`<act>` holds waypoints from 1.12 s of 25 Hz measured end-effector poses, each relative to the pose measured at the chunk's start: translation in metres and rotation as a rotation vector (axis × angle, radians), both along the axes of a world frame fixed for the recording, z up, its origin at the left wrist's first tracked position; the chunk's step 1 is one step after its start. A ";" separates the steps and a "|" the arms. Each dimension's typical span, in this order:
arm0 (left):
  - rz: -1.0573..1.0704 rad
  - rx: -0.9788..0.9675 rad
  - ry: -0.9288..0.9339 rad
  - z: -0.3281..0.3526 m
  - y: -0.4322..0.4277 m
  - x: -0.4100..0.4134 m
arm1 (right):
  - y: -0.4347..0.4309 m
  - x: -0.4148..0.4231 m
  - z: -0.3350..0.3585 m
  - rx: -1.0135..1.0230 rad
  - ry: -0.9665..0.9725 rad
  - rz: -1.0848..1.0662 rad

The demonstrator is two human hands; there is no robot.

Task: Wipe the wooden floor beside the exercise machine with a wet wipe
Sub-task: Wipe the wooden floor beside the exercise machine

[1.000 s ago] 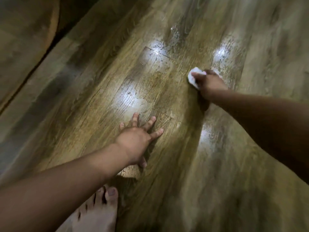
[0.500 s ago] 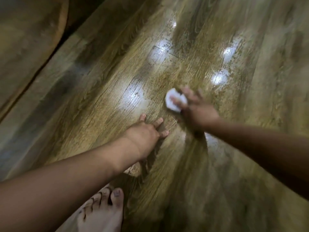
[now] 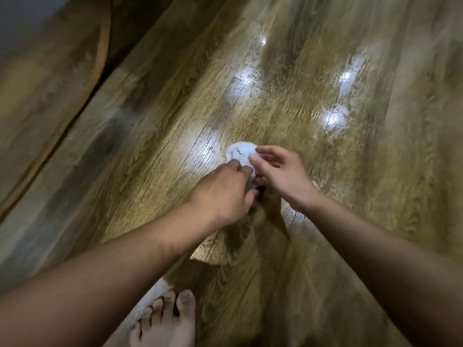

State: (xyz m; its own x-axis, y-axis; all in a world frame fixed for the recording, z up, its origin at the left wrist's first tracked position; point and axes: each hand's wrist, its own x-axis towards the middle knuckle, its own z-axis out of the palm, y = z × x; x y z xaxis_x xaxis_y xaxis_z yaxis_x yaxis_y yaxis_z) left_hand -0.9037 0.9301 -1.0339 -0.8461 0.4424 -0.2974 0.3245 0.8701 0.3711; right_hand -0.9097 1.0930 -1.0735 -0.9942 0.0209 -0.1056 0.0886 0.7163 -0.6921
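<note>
A small white wet wipe (image 3: 240, 154), crumpled, sits between my two hands just above the glossy wooden floor (image 3: 313, 151). My left hand (image 3: 225, 191) has come up off the floor and pinches the wipe's near edge with curled fingers. My right hand (image 3: 278, 174) pinches the wipe's right side between thumb and fingertips. Damp, shiny streaks and bright light reflections show on the planks beyond the hands. The part of the wipe under my fingers is hidden.
A curved wooden-toned edge with a dark gap (image 3: 100, 61) runs along the upper left. My bare foot (image 3: 165, 321) stands on the floor at the bottom centre. Open planks stretch to the right and far side.
My right hand brought the wipe back from the far right toward the middle. My left hand lifted from its flat rest on the floor and took hold of the wipe too.
</note>
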 end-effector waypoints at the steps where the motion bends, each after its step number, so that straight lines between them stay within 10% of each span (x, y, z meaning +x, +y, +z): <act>1: 0.042 0.019 0.012 -0.002 0.002 0.001 | 0.008 0.008 -0.005 0.029 0.030 -0.026; 6: 0.027 -0.049 0.056 -0.030 0.019 -0.022 | 0.064 0.046 -0.036 0.558 -0.027 0.029; 16: -0.158 -0.213 0.236 -0.032 0.090 -0.168 | 0.067 0.044 -0.049 0.574 0.022 0.000; 24: -0.750 -0.107 0.248 -0.046 -0.016 -0.075 | 0.067 0.044 -0.049 0.590 0.006 0.007; 28: -0.192 -0.225 0.317 -0.038 0.038 -0.189 | 0.068 0.043 -0.047 0.585 -0.011 0.018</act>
